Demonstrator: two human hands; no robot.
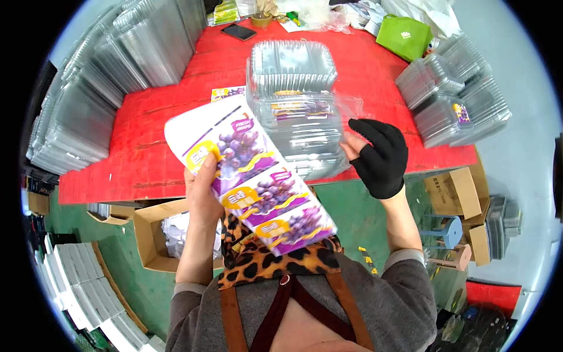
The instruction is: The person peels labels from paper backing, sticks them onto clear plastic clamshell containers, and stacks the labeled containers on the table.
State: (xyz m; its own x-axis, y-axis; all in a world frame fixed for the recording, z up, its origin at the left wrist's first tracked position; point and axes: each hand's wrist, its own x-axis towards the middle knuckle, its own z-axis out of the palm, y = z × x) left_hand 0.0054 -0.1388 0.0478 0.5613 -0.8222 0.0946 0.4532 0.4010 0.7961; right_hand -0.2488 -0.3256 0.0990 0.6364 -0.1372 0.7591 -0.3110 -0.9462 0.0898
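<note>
My left hand (pixel 202 190) is bare and closed on a strip of grape labels (pixel 258 176), its thumb on the printed face. The strip slants down to the right over the apron, with its white backing curled at the top. My right hand (pixel 380 155), in a black glove with bare fingertips, is at the right edge of a clear plastic container (pixel 305 144), fingers bent against it. A grape label shows on the container's upper part. Behind it stands a stack of clear containers (pixel 292 61).
Tall stacks of clear containers (pixel 146 44) line the red table's (pixel 152 141) left side. More containers (pixel 457 94) stand at the right. A phone (pixel 238 31), tape roll (pixel 261 20) and green bag (pixel 403 36) lie at the back. A cardboard box (pixel 153 234) is below the front edge.
</note>
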